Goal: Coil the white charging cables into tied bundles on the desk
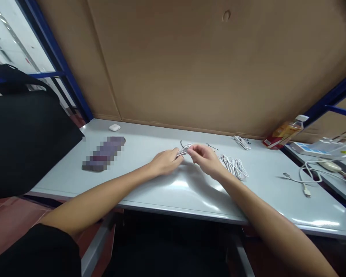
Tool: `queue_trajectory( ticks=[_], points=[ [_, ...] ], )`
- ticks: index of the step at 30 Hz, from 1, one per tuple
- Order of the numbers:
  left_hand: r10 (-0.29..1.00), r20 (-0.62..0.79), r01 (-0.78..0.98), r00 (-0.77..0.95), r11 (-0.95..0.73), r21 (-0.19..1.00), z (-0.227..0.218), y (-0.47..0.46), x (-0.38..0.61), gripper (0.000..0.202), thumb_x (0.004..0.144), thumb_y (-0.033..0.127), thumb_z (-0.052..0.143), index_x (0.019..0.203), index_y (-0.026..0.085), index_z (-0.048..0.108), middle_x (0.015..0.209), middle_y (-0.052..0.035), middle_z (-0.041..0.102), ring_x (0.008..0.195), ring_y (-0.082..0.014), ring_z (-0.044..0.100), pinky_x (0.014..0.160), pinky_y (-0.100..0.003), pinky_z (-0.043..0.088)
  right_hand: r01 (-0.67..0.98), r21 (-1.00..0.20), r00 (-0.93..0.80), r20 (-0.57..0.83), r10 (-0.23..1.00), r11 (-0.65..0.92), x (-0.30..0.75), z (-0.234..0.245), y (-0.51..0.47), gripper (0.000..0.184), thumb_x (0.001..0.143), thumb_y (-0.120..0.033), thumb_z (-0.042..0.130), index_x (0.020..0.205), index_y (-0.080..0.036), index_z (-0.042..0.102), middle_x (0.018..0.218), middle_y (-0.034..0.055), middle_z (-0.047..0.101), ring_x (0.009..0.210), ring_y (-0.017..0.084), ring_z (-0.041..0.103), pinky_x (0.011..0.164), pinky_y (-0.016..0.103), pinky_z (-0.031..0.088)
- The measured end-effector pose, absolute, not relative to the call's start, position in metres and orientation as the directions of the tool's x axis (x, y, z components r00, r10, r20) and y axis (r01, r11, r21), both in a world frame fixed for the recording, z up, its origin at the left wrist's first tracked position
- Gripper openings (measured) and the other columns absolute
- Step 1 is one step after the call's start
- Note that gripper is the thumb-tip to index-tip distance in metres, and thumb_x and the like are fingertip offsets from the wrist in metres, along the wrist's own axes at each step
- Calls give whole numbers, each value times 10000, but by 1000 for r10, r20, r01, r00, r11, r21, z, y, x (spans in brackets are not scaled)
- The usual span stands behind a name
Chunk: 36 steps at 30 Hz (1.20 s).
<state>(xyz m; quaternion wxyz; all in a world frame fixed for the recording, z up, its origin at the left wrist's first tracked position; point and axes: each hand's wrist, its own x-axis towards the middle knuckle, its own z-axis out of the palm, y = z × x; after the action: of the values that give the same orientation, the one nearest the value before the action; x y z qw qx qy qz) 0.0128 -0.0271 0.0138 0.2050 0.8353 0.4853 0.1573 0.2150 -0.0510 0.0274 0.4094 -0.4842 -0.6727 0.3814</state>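
Observation:
Both hands meet over the middle of the pale grey table [173,192]. My left hand [165,161] pinches one end of a small coiled white cable [183,151], fingers closed on it. My right hand [205,158] grips the other end of the same bundle, with a thin black tie sticking up from it. Just right of my right hand, a second coiled white cable [234,166] lies on the table. A third bundle [242,142] rests farther back, near the cardboard wall.
A cardboard sheet [207,65] backs the table. A blurred dark flat object [103,153] and a small white case [114,127] lie at left. A loose white cable [302,181], a yellow-red bottle [282,134] and boxes sit at right. A black bag [23,134] hangs left.

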Motion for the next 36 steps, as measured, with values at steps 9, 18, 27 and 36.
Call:
queue_trajectory(
  ticks=[9, 18, 27, 36],
  points=[
    [891, 137, 608, 433, -401, 685, 13, -28, 13, 471, 1076, 537, 230, 796, 236, 460, 813, -40, 621, 757, -235, 564, 689, -325, 368, 409, -893, -164, 130, 978, 187, 210, 18, -54, 393, 896, -584, 640, 777, -209, 635, 700, -2, 565, 634, 149, 458, 600, 298, 366],
    [844, 134, 141, 520, -239, 961, 7, -16, 15, 533, 1017, 660, 385, 758, 200, 456, 674, 15, 375, 578, -128, 317, 523, -264, 271, 389, -883, -243, 177, 954, 263, 210, 21, -55, 336, 932, -527, 608, 857, -203, 655, 948, 51, 669, 830, 180, 580, 707, 302, 454],
    [761, -54, -34, 647, 99, 994, 8, -12, 13, 531, 964, 683, 502, 758, 195, 457, 611, 72, 222, 483, -68, 145, 435, -200, 121, 311, -881, -284, 272, 920, 356, 210, 22, -55, 288, 928, -466, 647, 905, -192, 729, 908, 61, 754, 822, 189, 666, 768, 324, 503],
    [808, -72, 45, 585, 56, 997, 7, -15, 19, 519, 999, 663, 453, 774, 197, 462, 611, 74, 230, 471, -68, 163, 424, -198, 130, 368, -854, -203, 311, 929, 366, 208, 16, -51, 232, 874, -395, 675, 851, -185, 770, 857, 68, 785, 776, 199, 689, 733, 326, 503]
  ],
)
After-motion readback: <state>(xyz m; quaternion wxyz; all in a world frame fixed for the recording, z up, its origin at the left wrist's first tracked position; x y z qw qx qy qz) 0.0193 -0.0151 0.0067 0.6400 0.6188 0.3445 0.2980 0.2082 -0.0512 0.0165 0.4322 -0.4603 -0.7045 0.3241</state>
